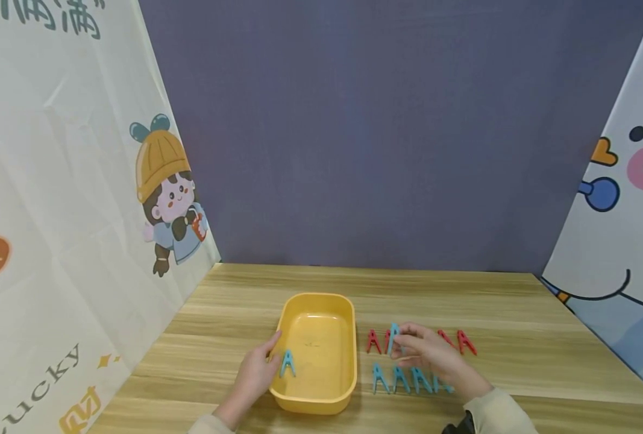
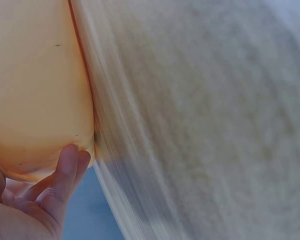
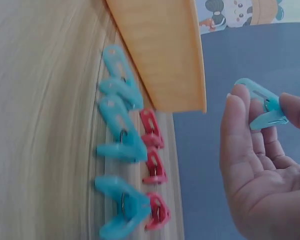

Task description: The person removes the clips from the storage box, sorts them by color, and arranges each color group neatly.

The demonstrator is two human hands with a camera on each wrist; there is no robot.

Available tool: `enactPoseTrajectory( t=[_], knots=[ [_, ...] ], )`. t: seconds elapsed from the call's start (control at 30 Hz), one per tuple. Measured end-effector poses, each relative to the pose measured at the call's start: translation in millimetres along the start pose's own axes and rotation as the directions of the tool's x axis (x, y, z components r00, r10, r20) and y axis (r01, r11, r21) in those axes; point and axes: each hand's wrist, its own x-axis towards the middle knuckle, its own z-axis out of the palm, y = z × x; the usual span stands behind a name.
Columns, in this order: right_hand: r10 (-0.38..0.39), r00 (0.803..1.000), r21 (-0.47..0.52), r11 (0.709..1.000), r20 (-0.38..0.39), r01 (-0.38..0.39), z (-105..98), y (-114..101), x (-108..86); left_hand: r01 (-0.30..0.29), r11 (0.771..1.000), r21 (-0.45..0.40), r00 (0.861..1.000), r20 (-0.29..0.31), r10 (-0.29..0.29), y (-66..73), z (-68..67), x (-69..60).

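A yellow plastic bin (image 1: 321,401) sits on the table, and my left hand (image 1: 255,372) grips its left wall. In the left wrist view, fingers (image 2: 66,162) press against the bin's outer side (image 2: 37,90). One blue clothespin (image 1: 287,363) stands inside the bin near the left hand. To the right of the bin, my right hand (image 1: 426,349) pinches another blue clothespin (image 1: 393,339) above the table; the right wrist view shows this clothespin (image 3: 262,106) between thumb and fingertips. Below that hand is a row of blue clothespins (image 1: 399,380), partly covered by it.
A row of red clothespins (image 1: 373,341) lies behind the blue row, its middle hidden by the right hand. The wooden table (image 1: 440,295) meets a dark back panel (image 1: 354,132). Printed cloth walls (image 1: 72,181) stand at both sides.
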Motion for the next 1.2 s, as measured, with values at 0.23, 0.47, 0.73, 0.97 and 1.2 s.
enactPoseTrajectory(
  t=[0.23, 0.47, 0.73, 0.97, 1.2],
  knots=[
    [-0.007, 1.0, -0.027, 1.0, -0.012, 0.006, -15, 5, -5.7, 0.003, 1.0, -0.002, 1.0, -0.002, -0.003, -0.9, 0.7, 0.4],
    [0.006, 0.999, -0.033, 0.999, -0.034, -0.007, -26, 3, -14.1, 0.007, 1.0, -0.02, 1.0, 0.015, -0.007, -0.9, 0.1, -0.2],
    [0.0, 0.995, -0.083, 0.997, -0.095, -0.008, -42, 5, -21.3, 0.015, 1.0, -0.017, 1.0, 0.008, -0.015, -0.8, 0.5, 0.3],
    [0.001, 0.996, -0.101, 0.995, -0.091, -0.01, -52, 8, -26.7, 0.016, 1.0, -0.007, 1.0, -0.003, -0.016, -0.7, 0.7, 0.4],
    [0.046, 0.993, -0.087, 0.995, -0.108, -0.056, -59, 9, -32.8, -0.009, 1.0, 0.03, 1.0, -0.021, 0.009, -1.4, 1.0, 1.7]
  ],
)
